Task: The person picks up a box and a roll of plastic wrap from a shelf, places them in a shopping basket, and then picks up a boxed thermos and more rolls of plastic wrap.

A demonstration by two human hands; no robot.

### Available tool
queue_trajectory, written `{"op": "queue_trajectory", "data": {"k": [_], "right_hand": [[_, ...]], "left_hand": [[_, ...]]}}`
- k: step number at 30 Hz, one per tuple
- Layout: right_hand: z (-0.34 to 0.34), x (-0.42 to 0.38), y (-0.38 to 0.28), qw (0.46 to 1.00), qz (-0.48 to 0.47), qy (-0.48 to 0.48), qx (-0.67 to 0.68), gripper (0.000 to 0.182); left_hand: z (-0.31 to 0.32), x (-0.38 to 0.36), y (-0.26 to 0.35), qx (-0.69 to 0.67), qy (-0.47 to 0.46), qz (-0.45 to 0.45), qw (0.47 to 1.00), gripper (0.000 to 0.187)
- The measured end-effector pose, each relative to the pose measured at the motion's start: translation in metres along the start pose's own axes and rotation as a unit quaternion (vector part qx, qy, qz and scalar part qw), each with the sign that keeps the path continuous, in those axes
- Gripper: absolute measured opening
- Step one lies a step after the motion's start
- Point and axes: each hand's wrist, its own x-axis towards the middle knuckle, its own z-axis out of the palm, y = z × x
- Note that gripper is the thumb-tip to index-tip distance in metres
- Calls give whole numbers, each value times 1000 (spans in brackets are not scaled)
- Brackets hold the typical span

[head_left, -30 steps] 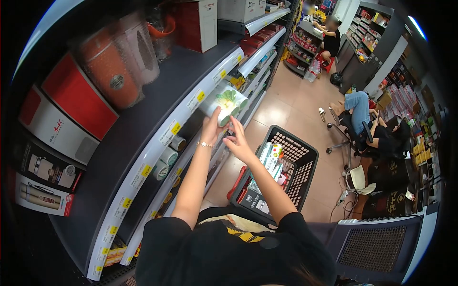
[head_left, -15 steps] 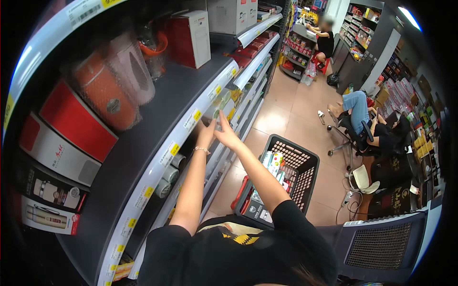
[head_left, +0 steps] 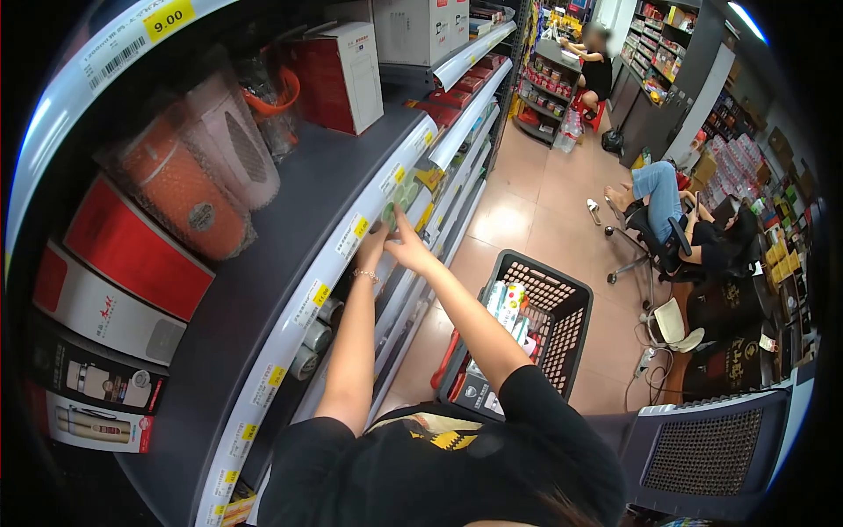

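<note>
Both of my arms reach to the shelf (head_left: 325,255) on the left. My right hand (head_left: 409,248) touches a pale green-lidded container (head_left: 392,213) at the edge of a lower shelf, its fingers around the near side. Close beside it, my left hand (head_left: 372,248), with a bracelet at the wrist, is partly under the shelf edge, and what its fingers hold is too hidden to make out. Another green lid (head_left: 407,191) shows just beyond. Grey-lidded cylinders (head_left: 316,337) lie on the lower shelf nearer to me.
A black basket (head_left: 575,338) with packages stands on the floor at right. Boxed flasks (head_left: 101,423) and a wrapped orange item (head_left: 189,198) fill the upper shelf. One person (head_left: 663,211) reclines in a chair; another person (head_left: 597,75) sits farther back.
My hands have shifted slightly at the green-lidded containers, and the lids now show more clearly. The camera view has moved a little.
</note>
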Motion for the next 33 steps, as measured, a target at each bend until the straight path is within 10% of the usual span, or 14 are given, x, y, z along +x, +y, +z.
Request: {"op": "queue_trajectory", "data": {"k": [8, 12, 18, 25, 33], "right_hand": [[-3, -18, -5, 996, -16, 47, 78, 68], [-43, -86, 17, 982, -36, 139, 123, 35], [-140, -259, 99, 906, 232, 353, 24, 24], [-170, -431, 113, 812, 367, 453, 16, 10], [-156, -485, 123, 809, 416, 407, -81, 28]], "left_hand": [[4, 3, -16, 46, 14, 17, 999, 48], [30, -27, -54, 143, 201, 234, 940, 44], [51, -105, -53, -75, -148, 161, 973, 12], [102, -163, -143, 71, -442, 59, 893, 13], [128, -249, -187, 380, -445, 2, 811, 53]]}}
